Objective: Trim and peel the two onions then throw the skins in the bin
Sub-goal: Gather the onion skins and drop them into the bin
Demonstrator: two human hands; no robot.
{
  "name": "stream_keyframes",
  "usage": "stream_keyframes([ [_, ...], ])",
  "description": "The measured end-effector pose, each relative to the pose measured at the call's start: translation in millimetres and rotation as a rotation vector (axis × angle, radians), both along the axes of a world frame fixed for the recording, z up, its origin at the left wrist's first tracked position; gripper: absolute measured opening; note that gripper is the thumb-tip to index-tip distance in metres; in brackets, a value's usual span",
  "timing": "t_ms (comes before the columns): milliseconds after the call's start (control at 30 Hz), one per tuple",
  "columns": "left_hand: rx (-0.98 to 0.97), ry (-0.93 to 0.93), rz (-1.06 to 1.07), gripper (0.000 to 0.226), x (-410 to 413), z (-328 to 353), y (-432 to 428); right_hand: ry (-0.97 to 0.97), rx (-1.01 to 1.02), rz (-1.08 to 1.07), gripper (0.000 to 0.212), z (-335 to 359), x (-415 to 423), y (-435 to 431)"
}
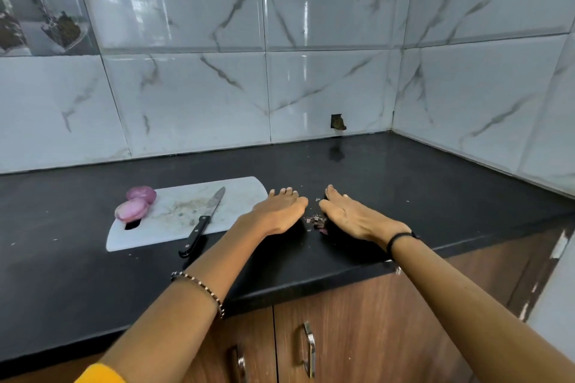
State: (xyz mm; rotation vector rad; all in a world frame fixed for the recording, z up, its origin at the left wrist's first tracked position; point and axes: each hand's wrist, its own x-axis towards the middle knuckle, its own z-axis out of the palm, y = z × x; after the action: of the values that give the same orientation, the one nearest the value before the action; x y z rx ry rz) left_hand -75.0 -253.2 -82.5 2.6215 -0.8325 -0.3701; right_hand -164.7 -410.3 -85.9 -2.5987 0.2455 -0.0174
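Observation:
Two peeled purple onions sit at the left end of a white cutting board: one onion behind, the other onion in front. A black-handled knife lies on the board, its handle over the near edge. Right of the board, a small heap of purple onion skins lies on the black counter. My left hand and my right hand rest flat on the counter on either side of the heap, fingers straight. No bin is in view.
The black counter runs back to a marble-tiled wall and a corner at the right. Tiny skin bits are scattered near the heap. Wooden cabinet doors with metal handles are below the counter edge.

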Motion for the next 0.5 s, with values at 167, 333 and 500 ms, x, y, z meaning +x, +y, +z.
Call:
stream_keyframes([
  [167, -0.015, 0.021, -0.092, 0.054, 3, 6, 0, 0.012, -0.059, 0.084, 0.060, 2, 12, -11],
  [333, -0.116, 0.068, -0.178, 0.048, 9, -2, 20, -0.053, 0.106, 0.127, 0.065, 3, -11, -19],
  [500, -0.233, 0.069, -0.107, 0.041, 18, 7, 21, -0.149, 0.344, 0.011, 0.055, 11, -11, -19],
])
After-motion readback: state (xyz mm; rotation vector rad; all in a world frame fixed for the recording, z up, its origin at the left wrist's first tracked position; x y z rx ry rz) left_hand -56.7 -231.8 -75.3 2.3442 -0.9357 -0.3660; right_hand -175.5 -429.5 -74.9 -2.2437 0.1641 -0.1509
